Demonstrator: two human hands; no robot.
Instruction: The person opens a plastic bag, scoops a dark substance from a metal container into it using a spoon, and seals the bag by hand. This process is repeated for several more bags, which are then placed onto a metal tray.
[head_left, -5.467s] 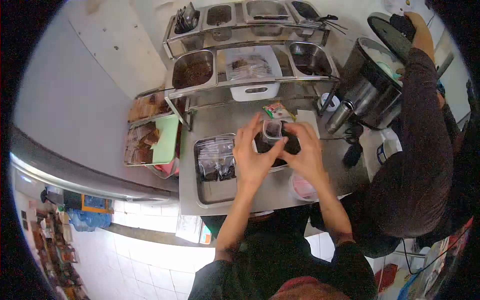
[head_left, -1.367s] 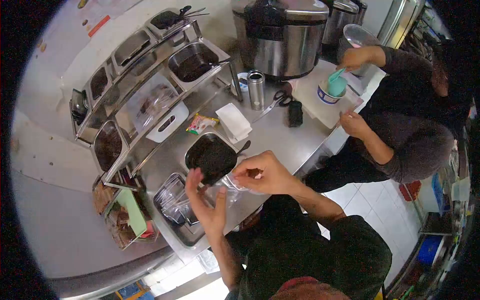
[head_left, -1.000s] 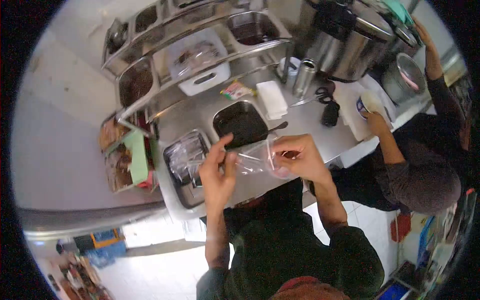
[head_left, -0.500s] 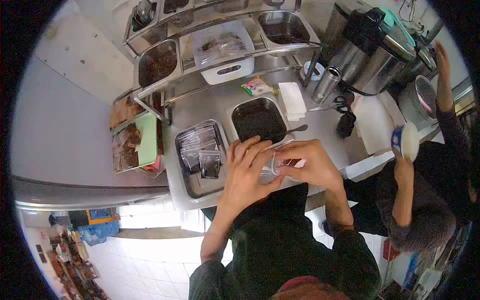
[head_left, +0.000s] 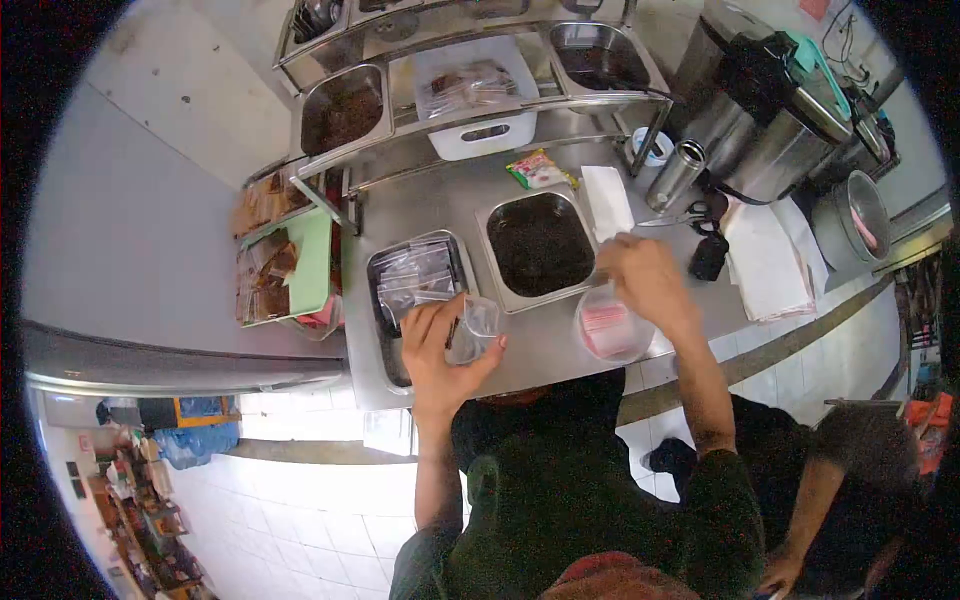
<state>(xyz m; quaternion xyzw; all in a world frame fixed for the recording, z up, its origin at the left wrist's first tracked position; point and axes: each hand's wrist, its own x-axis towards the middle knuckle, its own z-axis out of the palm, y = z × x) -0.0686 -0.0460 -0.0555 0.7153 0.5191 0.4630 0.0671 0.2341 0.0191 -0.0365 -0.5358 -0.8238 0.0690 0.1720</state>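
My left hand (head_left: 440,345) is closed round a small clear plastic bag (head_left: 482,318), which is held with its mouth open. Just behind it, a metal tray (head_left: 397,368) holds several small filled zip bags (head_left: 415,275). My right hand (head_left: 650,285) has its fingers curled together at the right rim of a metal pan of dark stuff (head_left: 540,245). The fingers close over the spot where the pan's spoon handle sticks out; the handle itself is hidden. Below that hand stands a round clear tub (head_left: 612,328) with pink-striped bags inside.
White folded paper (head_left: 607,200), scissors (head_left: 690,215), a steel flask (head_left: 678,175) and a colourful packet (head_left: 540,170) lie behind the pan. A metal rack (head_left: 500,110) with pans spans the back. Another person's arm (head_left: 815,510) is at the lower right.
My hands have moved apart: the left keeps the bag and holds it open, the right has gone to the spoon's handle. The tub now shows. The other person's arm has dropped lower.
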